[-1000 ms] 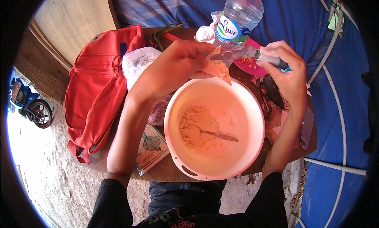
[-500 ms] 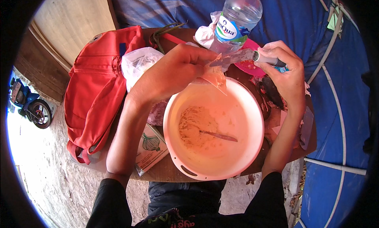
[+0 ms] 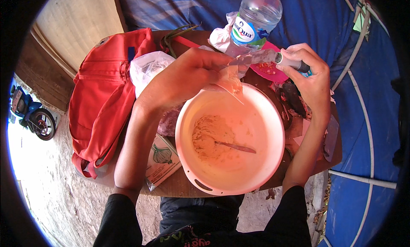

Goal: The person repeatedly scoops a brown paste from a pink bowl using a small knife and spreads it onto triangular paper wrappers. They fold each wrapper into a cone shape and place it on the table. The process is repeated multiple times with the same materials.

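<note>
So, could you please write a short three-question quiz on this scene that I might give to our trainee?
1. True or false: the left hand holds a thin sheet.

2. Multiple choice: what does the right hand hold?
A. A clear bottle
B. A flat-bladed tool
C. A pink plate

3. Fill in the blank: inside the white bowl, the dough-like mixture is heaped mostly toward the picture's ____ side.

Key: 1. True; 2. B; 3. left
</note>
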The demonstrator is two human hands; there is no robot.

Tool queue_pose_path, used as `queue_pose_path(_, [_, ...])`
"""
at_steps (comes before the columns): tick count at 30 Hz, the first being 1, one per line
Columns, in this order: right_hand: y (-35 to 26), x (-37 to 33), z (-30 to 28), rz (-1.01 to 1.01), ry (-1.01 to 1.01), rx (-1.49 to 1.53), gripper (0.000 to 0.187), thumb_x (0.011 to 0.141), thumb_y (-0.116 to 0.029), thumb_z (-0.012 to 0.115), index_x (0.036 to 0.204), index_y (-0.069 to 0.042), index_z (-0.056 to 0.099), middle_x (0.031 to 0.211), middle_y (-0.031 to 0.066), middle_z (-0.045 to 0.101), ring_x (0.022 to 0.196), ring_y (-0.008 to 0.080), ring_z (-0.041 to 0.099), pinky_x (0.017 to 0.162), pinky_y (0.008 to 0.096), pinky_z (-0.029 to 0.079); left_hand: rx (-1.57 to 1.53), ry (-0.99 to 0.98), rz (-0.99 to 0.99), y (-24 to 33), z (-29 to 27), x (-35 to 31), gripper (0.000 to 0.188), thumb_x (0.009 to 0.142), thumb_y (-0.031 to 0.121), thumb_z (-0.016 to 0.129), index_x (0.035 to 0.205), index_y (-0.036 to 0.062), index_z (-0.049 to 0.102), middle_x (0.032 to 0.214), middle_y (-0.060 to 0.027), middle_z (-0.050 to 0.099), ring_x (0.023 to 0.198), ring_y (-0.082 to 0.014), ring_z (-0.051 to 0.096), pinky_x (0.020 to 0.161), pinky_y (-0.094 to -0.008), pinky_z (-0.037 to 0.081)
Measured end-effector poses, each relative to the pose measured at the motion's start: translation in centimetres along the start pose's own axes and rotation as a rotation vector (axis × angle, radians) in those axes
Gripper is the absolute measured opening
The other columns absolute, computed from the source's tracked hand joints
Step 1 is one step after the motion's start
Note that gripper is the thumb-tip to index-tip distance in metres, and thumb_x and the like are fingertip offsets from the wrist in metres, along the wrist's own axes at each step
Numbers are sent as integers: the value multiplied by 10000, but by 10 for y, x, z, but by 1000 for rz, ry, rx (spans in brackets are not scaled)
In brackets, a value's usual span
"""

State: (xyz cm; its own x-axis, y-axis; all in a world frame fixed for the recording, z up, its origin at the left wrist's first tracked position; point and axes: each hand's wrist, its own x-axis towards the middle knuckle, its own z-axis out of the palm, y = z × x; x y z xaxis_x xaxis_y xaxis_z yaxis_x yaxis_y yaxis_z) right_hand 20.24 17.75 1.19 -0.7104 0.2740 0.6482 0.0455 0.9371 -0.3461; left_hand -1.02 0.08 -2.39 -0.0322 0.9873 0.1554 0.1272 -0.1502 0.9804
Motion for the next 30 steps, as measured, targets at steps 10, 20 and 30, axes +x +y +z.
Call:
queue_pose_path(10, [3, -4, -10, 229, -18, 287, 261, 848, -21, 712, 1097, 43, 665, 951, 83, 704, 820, 108, 628, 770, 235, 491, -516, 270, 41, -22, 1, 18, 346, 978, 40, 474, 1278, -133, 495, 1152, -183, 641, 1050, -233, 662, 944, -312, 543])
queue_pose_path(20, [-22, -4, -6, 498, -374, 625, 380, 978, -208, 570, 1270, 35, 577, 852, 99, 671, 596, 56, 532, 489, 184, 401, -1060, 473, -120, -43, 2, 29, 248, 945, -39, 479, 1172, -137, 505, 1171, -219, 620, 1099, -261, 637, 976, -309, 546])
queue_pose_path(30, [-35, -8, 10, 485, -397, 568, 294, 1012, -149, 504, 1236, 11, 609, 828, 106, 685, 544, 40, 526, 445, 190, 391, -652, 469, 116, -38, 19, 28, 230, 930, -3, 519, 1149, -66, 550, 1139, -142, 634, 1094, -195, 627, 1016, -298, 489])
